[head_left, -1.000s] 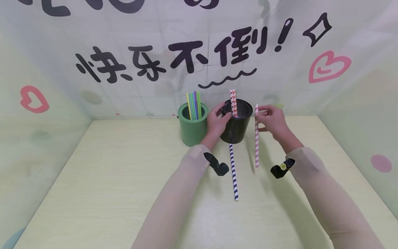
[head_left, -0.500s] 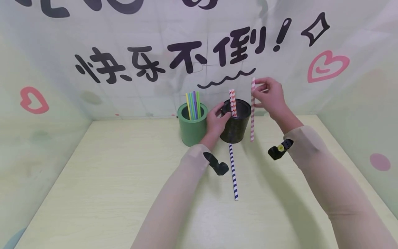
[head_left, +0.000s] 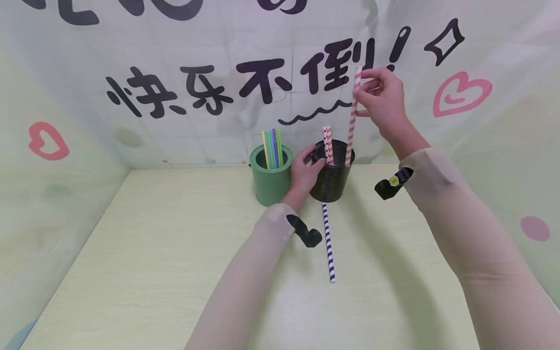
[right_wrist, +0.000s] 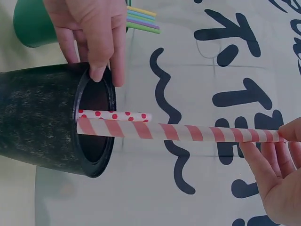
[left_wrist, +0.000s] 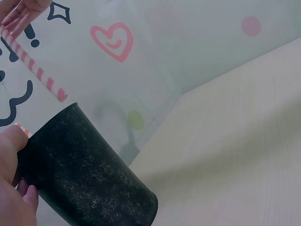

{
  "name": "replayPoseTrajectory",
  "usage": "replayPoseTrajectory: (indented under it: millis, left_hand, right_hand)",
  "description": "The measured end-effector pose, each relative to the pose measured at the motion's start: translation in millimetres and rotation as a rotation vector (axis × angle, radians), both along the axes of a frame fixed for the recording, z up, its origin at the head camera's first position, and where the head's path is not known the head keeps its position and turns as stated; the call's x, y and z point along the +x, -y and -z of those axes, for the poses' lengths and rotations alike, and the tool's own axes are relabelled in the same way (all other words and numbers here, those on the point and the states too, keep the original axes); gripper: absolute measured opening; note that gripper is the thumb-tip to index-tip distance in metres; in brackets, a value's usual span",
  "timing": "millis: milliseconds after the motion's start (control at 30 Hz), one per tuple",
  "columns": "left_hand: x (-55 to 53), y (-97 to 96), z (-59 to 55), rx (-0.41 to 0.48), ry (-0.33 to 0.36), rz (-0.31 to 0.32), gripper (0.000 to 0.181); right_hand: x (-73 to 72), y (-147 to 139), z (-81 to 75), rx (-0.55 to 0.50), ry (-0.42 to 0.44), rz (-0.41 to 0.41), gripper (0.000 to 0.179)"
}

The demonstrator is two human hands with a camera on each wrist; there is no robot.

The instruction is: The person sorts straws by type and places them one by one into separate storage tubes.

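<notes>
My right hand [head_left: 385,99] pinches a pink-and-white striped paper straw [head_left: 353,116] near its upper end, high over the right side of a black bucket [head_left: 329,182]. In the left wrist view, the lower tip of the striped straw [left_wrist: 47,82] is just above the bucket's rim. My left hand [head_left: 306,170] grips that bucket by its left rim, thumb at the near side. Inside the bucket stand a red-dotted straw [right_wrist: 115,116] and an orange-patterned straw [head_left: 330,153], leaning together. A navy-and-white striped straw [head_left: 329,243] lies on the table in front of the bucket.
Left of the black bucket stands a green pot [head_left: 271,187] holding several thin coloured straws [head_left: 273,150]. The pale wooden table [head_left: 175,253] ends at a printed backdrop [head_left: 197,136] close behind both containers, with side walls at left and right.
My right hand has lifted the pink striped straw from beside the bucket, and its lower end now overlaps the bucket's mouth in the head view. My left hand has stayed put.
</notes>
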State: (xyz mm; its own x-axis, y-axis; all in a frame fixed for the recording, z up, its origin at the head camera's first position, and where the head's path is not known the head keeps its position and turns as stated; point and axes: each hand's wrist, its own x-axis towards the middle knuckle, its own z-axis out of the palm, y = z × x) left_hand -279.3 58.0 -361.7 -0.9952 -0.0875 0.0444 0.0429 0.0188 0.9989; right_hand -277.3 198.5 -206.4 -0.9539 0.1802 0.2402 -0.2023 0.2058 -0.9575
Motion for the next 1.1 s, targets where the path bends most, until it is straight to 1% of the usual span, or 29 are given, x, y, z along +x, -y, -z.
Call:
replayPoseTrajectory:
  millis: [100, 233, 500, 733, 1000, 1100]
  left_hand:
    - [-0.6, -0.8, 1.8, -0.004, 0.003, -0.002, 0.045]
    - [-1.0, -1.2, 2.9, -0.005, -0.002, -0.001, 0.045]
    - [1.0, -0.3, 0.8, 0.016, -0.007, 0.009, 0.045]
    - [0.1, 0.7, 1.4, 0.023, -0.016, 0.01, 0.045]
    - [0.2, 1.2, 0.7, 0.021, -0.017, 0.012, 0.045]
    - [0.4, 0.9, 0.1, 0.017, -0.014, 0.013, 0.045]
  right_hand:
    - [-3.0, 3.1, -1.7, -0.008, -0.017, -0.004, 0.031]
    - [-7.3, 6.5, 0.7, -0.023, -0.027, -0.012, 0.029]
    - [-17.8, 5.7, 18.4, 0.004, 0.0, -0.02, 0.03]
    - [-23.2, -0.7, 42.7, 0.011, 0.043, -0.019, 0.03]
    - [-28.2, 1.6, 77.1, 0.065, 0.089, -0.039, 0.032]
    - [-29.2, 3.4, 87.6, 0.091, 0.111, -0.041, 0.032]
